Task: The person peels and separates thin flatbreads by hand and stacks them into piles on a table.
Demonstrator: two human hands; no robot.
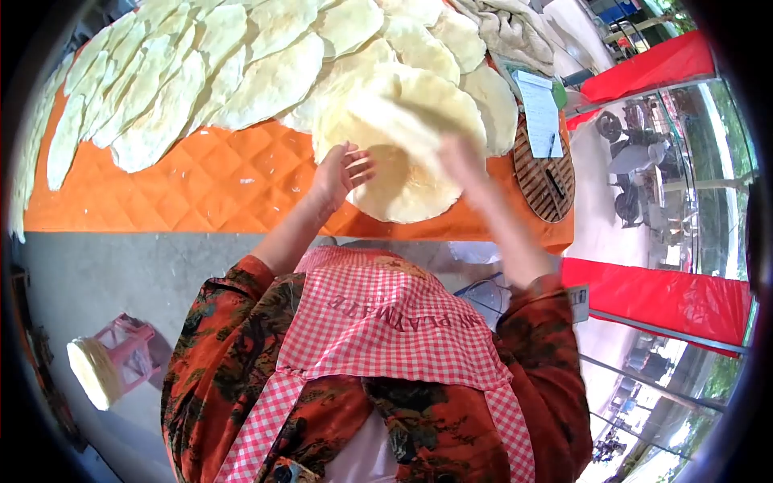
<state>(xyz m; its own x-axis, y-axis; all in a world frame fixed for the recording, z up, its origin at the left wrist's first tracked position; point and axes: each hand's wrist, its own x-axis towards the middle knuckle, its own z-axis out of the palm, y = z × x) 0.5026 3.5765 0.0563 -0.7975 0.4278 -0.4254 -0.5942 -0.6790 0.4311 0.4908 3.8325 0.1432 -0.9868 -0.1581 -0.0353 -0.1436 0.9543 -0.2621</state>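
In front of me on the orange cloth lies a large round thin flatbread [403,193], with others beneath or behind it. My right hand [460,159], smeared by motion, is above its right side. From that hand a blurred pale flatbread [394,121] stretches up and left, seen nearly edge-on, and the fingers appear closed on its near end. My left hand [348,171] hovers at the left edge of the round flatbread, fingers apart and slightly curled, holding nothing.
Overlapping flatbreads [274,84] cover the back of the orange cloth [241,185]. On the right sit a round slatted wooden board [541,189], a paper sheet [538,105] with a pen, and a crumpled grey cloth [515,32]. A pink stool [133,354] bearing pale flatbreads [93,373] stands lower left.
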